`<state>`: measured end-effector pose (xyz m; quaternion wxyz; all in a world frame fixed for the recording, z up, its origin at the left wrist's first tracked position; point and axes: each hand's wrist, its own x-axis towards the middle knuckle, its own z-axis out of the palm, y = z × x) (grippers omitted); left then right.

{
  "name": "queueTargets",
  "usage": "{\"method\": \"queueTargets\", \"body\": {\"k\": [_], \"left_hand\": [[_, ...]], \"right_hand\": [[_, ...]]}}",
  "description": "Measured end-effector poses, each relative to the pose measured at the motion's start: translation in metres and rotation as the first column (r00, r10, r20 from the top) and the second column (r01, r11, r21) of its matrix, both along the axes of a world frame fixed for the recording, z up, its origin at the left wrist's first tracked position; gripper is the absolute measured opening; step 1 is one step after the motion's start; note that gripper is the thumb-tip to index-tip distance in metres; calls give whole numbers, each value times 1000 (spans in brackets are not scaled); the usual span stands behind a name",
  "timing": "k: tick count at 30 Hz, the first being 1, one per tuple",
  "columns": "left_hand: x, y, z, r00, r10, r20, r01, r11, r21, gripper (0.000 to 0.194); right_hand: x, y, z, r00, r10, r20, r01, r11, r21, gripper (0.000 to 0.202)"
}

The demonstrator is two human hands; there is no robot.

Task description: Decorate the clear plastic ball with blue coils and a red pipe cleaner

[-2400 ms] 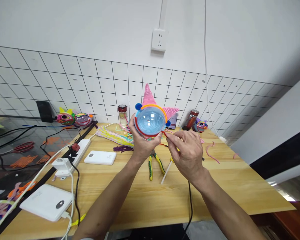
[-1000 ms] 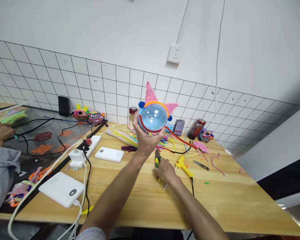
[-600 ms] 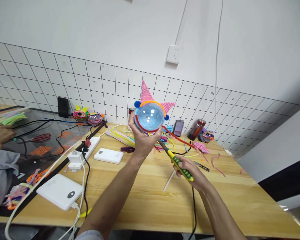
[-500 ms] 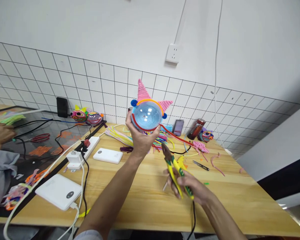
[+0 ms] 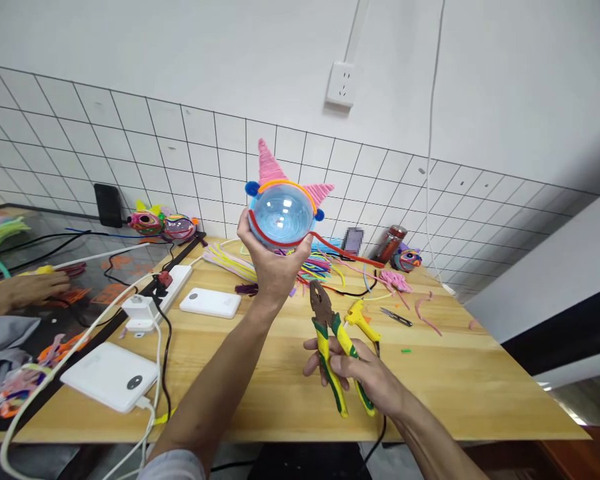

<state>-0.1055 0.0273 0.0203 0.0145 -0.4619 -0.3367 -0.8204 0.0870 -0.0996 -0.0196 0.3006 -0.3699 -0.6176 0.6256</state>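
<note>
My left hand point(image 5: 275, 267) grips a clear round plastic bowl-like ball point(image 5: 284, 215) from below, held up above the table. Two pink yarn-wrapped spikes point(image 5: 270, 164), an orange strip and two blue pompoms point(image 5: 253, 189) sit around its rim. Along the lower rim runs a red pipe cleaner point(image 5: 347, 253), its free end sticking out to the right. In my right hand point(image 5: 360, 367) are pliers point(image 5: 330, 333) with yellow-green handles, jaws pointing up toward the ball but apart from it. Behind my right hand lies a yellow glue gun point(image 5: 363, 321).
Bundles of pipe cleaners point(image 5: 230, 260), a pink yarn coil point(image 5: 395, 281) and small snips point(image 5: 396, 316) lie on the table. White power banks point(image 5: 210, 303), a power strip point(image 5: 177, 293) and cables are at left. A co-worker's hand point(image 5: 40, 288) is at far left.
The pliers have turned more upright and come into clearer view, uncovering the glue gun. The view has shifted slightly. The co-worker's hand has moved from the pipe cleaners toward the scissors.
</note>
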Motion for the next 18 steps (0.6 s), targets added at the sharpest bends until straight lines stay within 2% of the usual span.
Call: {"method": "queueTargets", "body": {"k": [2,4,6,9,12,14,16,18], "left_hand": [[0,1,1,1000,-2,-5,2,1000,0,103],[-1,2,1,1000,6,-7,-6,1000,-7,103],[-1,3,1,1000,23,-5,-23,1000,-22,104],[-2,3,1,1000,7,2,-7,1000,-25,106],[-2,4,-1,1000,-8,-5,8,999,-37,104],[-2,6,-2,1000,-5,-5,4,999,-50,102],[-1,8,-4,1000,-21,2,21,998,-57,103],[1,11,-6,999,-38,4,39,997,-70,104]], "right_hand": [[1,2,-5,998,40,-43,-42,998,-46,56],[0,2,-12,991,83,-106,-98,985,-145,62],[-3,-4,-21,987,74,-140,-108,962,-252,67],[0,-23,-39,978,45,-203,-121,917,-380,84],[19,-48,-55,936,-23,-352,-130,905,-405,102],[36,-63,-67,913,-205,-352,45,910,-413,99],[52,-75,-79,900,-386,-202,270,859,-436,84],[62,-84,-93,873,-482,-71,404,798,-447,80]]}}
